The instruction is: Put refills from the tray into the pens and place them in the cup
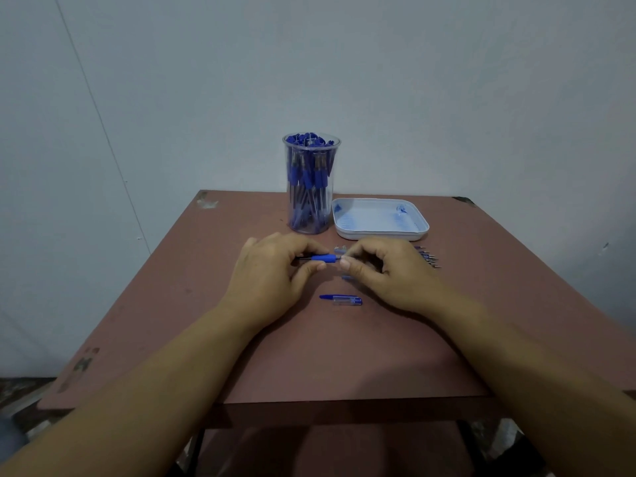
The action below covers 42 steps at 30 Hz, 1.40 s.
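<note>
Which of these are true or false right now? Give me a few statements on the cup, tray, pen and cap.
1. The cup stands left of the tray. True.
2. The cup is empty. False: it is packed with blue pens.
3. The left hand grips a pen while the right hand pinches its end. True.
4. A cap sits on that pen. False: it lies on the table, nearer the person than the hands.
5. Refills fill the tray. False: only blue smears show there.
</note>
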Tool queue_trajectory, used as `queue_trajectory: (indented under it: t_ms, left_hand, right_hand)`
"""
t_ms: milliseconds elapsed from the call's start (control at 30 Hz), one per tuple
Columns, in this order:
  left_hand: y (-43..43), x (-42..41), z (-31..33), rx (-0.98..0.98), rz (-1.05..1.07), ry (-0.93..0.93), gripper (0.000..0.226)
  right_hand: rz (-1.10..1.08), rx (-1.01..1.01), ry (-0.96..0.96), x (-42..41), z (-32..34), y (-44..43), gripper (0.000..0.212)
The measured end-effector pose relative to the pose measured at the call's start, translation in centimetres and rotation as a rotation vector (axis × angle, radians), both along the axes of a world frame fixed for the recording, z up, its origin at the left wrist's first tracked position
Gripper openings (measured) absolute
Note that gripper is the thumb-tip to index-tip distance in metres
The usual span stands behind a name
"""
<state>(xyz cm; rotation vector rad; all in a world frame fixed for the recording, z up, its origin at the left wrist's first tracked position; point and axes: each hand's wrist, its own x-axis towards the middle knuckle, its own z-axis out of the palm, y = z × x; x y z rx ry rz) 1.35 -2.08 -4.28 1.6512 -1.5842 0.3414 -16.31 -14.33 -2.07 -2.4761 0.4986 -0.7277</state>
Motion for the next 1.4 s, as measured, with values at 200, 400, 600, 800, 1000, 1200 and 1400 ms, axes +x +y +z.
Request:
queue_trajectory:
  t_ms: [200, 400, 600, 800, 1000, 1200, 1400]
  left_hand:
    - [0.1, 0.7, 0.0, 0.029, 0.085, 0.043, 0.013]
    - [0.2, 0.6, 0.0, 0.026, 0.077, 0.027, 0.013]
    - [0.1, 0.6, -0.1, 0.021, 0.037, -0.006, 0.015]
    - [0.0, 0.3, -0.1, -0.023, -0.01, -0.029, 0.018]
    - [-0.3, 0.2, 0.0, -0.087, 0.016, -0.091, 0.018]
    - [-0.4, -0.4, 0.2, -0.035, -0.011, 0.061, 0.021]
    - [-0.8, 2.4, 2.9, -0.006, 0.062, 0.168, 0.063]
  right_hand:
    - [0.107, -0.165, 0.242, -1.1, 0.0, -0.2, 0.02]
    - [-0.071, -0.032, 0.004, -1.2, 0.1, -1.6, 0.007]
    - [-0.044, -0.04, -0.03, -1.0, 0.1, -1.6, 0.026]
    - [0.025, 0.013, -0.055, -0.3, 0.0, -0.7, 0.022]
    - [0.013, 0.093, -0.129, 0.0, 0.0, -0.1, 0.013]
    - [0.019, 0.36, -0.201, 0.6, 0.3, 0.4, 0.008]
    - [-0.11, 0.524, -0.401, 1.4, 3.7, -2.1, 0.012]
